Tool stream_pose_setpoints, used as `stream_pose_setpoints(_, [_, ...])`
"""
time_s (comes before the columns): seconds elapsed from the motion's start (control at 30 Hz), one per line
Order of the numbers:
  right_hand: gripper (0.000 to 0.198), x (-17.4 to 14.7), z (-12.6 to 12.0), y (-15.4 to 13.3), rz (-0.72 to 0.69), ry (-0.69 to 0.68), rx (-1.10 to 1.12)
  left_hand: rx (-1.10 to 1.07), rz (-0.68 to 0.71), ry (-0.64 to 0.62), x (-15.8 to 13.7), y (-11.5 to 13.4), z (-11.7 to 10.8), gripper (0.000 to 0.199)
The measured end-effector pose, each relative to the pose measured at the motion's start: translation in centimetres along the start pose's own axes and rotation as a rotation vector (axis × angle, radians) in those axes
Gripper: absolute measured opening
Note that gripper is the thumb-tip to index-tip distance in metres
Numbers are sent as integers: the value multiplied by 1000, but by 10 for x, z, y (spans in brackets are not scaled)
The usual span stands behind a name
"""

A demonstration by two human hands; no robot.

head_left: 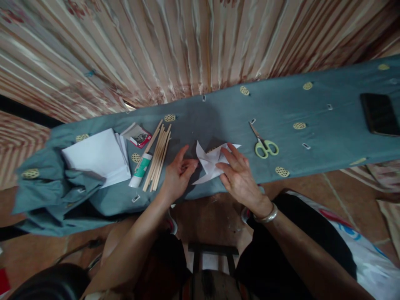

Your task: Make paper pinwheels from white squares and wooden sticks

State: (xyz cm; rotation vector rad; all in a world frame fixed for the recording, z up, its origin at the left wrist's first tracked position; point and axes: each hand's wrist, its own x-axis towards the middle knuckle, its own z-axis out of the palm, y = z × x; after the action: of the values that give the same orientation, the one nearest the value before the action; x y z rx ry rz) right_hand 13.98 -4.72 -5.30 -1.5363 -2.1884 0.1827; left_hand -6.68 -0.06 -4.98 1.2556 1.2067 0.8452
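A white paper pinwheel with pointed blades lies over the front part of the cloth-covered table. My right hand has its fingers on the pinwheel's right side, thumb and fingertips pressing the paper. Just left of the pinwheel is my left hand, its index finger raised and apart from the other, curled fingers; I see nothing held in it. Beside that hand lie several wooden sticks and a glue stick with a green label. Green-handled scissors rest to the right of the pinwheel.
Stacked white paper lies at the left, by a small open box of metal pins. A black phone is at the far right of the blue-green tablecloth. Behind the table hangs a striped curtain.
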Motion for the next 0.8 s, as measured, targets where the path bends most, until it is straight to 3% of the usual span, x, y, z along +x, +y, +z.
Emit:
stream_pose_setpoints(0.23, [27,3,5,6,37,81,80,-430,-170,4,-7,5,12,91])
stream_pose_setpoints(0.4, [26,3,7,9,101,98,229,-692,-345,-14,-20,10,22,84])
stream_pose_setpoints(0.57, [26,0,5,3,116,94,284,-756,-378,-60,-24,10,28,68])
stream_pose_setpoints(0.8, [28,-7,-1,-7,-30,121,165,-710,-372,-65,-22,17,33,55])
